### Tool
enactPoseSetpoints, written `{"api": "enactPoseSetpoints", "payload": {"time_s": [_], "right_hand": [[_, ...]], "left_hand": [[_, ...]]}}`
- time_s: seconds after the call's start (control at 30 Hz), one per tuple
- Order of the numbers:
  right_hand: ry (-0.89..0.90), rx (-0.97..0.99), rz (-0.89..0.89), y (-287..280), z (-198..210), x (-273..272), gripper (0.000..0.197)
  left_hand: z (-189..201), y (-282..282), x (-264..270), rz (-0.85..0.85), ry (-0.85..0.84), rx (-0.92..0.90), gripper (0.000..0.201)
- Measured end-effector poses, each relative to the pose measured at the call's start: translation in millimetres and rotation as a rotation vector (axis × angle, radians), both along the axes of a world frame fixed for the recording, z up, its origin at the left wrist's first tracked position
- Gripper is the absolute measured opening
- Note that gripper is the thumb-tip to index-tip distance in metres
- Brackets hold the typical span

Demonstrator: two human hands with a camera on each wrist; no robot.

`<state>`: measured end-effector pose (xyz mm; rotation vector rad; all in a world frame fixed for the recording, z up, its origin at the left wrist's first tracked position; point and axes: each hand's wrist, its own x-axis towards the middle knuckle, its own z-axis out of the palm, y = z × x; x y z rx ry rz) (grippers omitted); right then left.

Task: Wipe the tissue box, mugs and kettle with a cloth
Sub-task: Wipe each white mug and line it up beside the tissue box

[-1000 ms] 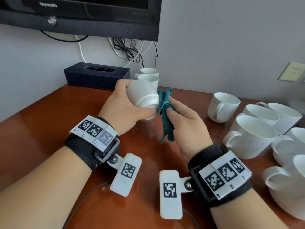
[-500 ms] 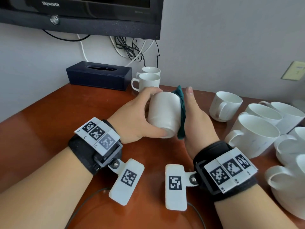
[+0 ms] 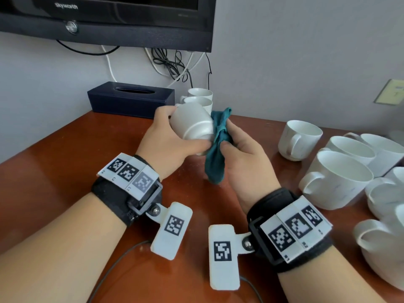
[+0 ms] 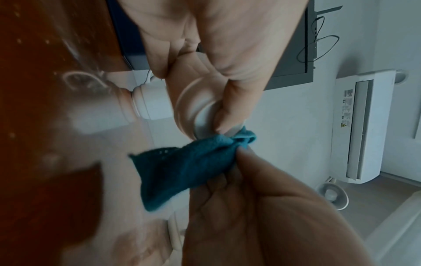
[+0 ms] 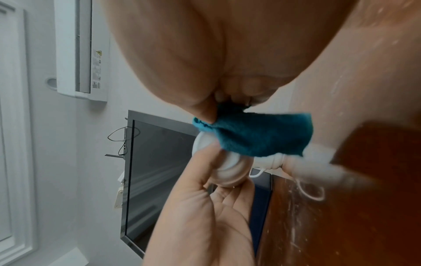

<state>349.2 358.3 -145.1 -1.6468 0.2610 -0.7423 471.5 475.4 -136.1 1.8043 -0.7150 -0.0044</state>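
Note:
My left hand (image 3: 168, 136) grips a white mug (image 3: 192, 123) tipped on its side above the wooden table (image 3: 65, 162), its base turned toward me. My right hand (image 3: 238, 147) pinches a bunched teal cloth (image 3: 218, 145) against the mug's right side. The left wrist view shows the mug base (image 4: 200, 115) under my thumb and the cloth (image 4: 182, 167) below it. In the right wrist view the cloth (image 5: 257, 135) covers part of the mug (image 5: 227, 171). A dark blue tissue box (image 3: 131, 99) sits against the wall. No kettle is in view.
Two white mugs (image 3: 200, 99) stand behind my hands by the tissue box. Several more white mugs (image 3: 336, 178) crowd the table's right side. A television (image 3: 109, 16) hangs above with cables (image 3: 172, 66) dangling below it. A thin cable (image 3: 113, 267) lies on the table near me.
The left hand has tipped the mug back onto its side, base toward me. The right hand went from flat fingers pressing the cloth to pinching it bunched against the mug.

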Motion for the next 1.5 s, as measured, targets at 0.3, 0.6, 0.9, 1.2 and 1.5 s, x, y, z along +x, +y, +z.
{"api": "enactPoseSetpoints", "payload": {"time_s": [0.3, 0.6, 0.9, 1.2, 1.5], "right_hand": [[0.006, 0.002, 0.194, 11, 4, -2, 0.032], [0.026, 0.136, 0.149, 10, 5, -4, 0.072], [-0.045, 0.486, 0.273, 12, 10, -5, 0.048], [-0.048, 0.672, 0.261, 0, 18, -12, 0.065], [-0.199, 0.734, 0.389, -11, 23, -21, 0.084]], "left_hand": [[0, -4, -6, 0.077, 0.073, -0.162, 0.084], [-10, -13, 1, 0.069, 0.246, -0.334, 0.098], [-16, -16, 12, -0.073, 0.402, -0.496, 0.096], [-8, -7, 3, -0.464, 0.364, -0.336, 0.102], [-2, 7, 0, -0.650, 0.309, -0.111, 0.105]]}}
